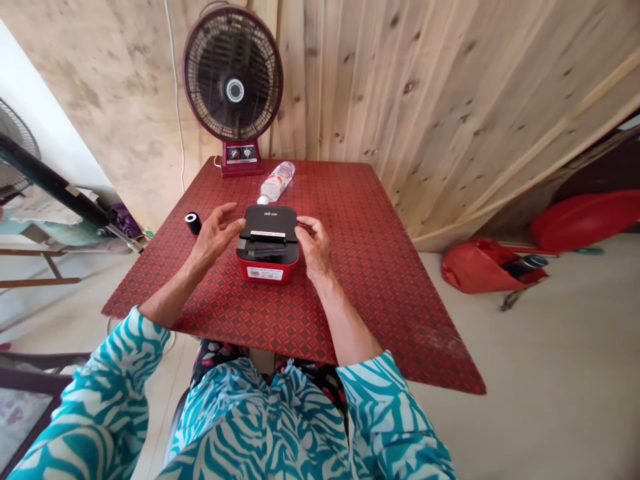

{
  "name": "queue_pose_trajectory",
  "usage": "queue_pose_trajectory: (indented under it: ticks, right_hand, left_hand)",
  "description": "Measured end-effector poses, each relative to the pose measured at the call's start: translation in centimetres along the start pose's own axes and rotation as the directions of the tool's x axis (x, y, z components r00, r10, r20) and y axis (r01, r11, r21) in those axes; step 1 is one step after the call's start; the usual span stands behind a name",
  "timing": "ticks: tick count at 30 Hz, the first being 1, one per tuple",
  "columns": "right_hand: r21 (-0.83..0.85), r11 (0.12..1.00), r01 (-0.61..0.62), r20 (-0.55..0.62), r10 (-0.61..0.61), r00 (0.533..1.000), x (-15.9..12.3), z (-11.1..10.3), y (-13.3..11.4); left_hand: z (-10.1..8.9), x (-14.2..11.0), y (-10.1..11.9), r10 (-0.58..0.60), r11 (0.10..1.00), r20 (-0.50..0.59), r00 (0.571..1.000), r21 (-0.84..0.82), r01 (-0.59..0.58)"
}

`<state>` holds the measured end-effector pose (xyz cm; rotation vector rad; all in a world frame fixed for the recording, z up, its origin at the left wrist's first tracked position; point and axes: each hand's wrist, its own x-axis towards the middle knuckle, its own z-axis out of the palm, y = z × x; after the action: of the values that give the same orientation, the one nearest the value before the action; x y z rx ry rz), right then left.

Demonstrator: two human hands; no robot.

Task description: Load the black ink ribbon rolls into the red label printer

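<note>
A small red and black device (269, 273), which looks like a label printer, sits on the table with its black lid (270, 220) tilted up at the back. A dark bar lies in its top opening, and a white label is on the front. My left hand (217, 230) is at the lid's left edge, thumb tip at or against it, the other fingers stretched apart. At the right edge, my right hand (315, 250) has thumb and fingers bent around the lid's side. Left of my left hand stands a small black roll (193, 223) with a white core.
A clear plastic bottle (278, 181) lies behind the device on the patterned red table (380, 293). A dark red fan (234, 87) stands at the back by the wooden wall. On the floor to the right is a red bag (473, 267); a chair (35, 393) is at left.
</note>
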<state>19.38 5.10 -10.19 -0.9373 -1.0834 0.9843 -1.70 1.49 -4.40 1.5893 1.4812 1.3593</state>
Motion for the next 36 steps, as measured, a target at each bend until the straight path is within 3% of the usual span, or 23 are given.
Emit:
queue_pose_trajectory:
  ticks: [2, 4, 10, 14, 21, 28, 36]
  right_hand:
    - [0.036, 0.999, -0.025, -0.002, 0.025, 1.0, -0.1, 0.0, -0.1]
    - [0.056, 0.997, -0.047, 0.003, 0.047, 0.999, -0.1, 0.0, -0.2]
    - [0.037, 0.997, -0.062, 0.067, 0.059, 0.996, -0.3, -0.4, 0.1]
    - [-0.054, 0.998, -0.026, 0.074, 0.03, 0.997, -0.7, -0.7, 0.6]
    - [-0.142, 0.989, 0.038, -0.017, -0.041, 0.999, -2.1, -0.4, 2.6]
    - [-0.027, 0.991, -0.128, -0.123, 0.124, 0.985, -2.4, 0.4, 3.7]
    - [-0.043, 0.992, -0.121, -0.117, 0.115, 0.986, -2.2, 0.1, 4.2]
  left_hand:
    - [0.4, 0.9, -1.0, -0.196, 0.962, 0.068, 0.978, -0.182, 0.205]
    - [0.8, 1.2, -1.5, -0.295, 0.899, 0.137, 0.946, -0.296, 0.323]
    - [1.5, 1.1, -2.1, -0.393, 0.757, 0.2, 0.898, -0.483, 0.439]
    - [2.4, 0.4, -2.6, -0.367, 0.724, 0.195, 0.909, -0.553, 0.411]
    - [3.2, -1.4, -4.3, -0.229, 0.604, 0.249, 0.941, -0.722, 0.337]
    - [2.6, -1.0, -5.0, -0.194, 0.606, 0.306, 0.932, -0.71, 0.359]
    - [2.0, -1.0, -5.0, -0.104, 0.659, 0.369, 0.923, -0.67, 0.342]
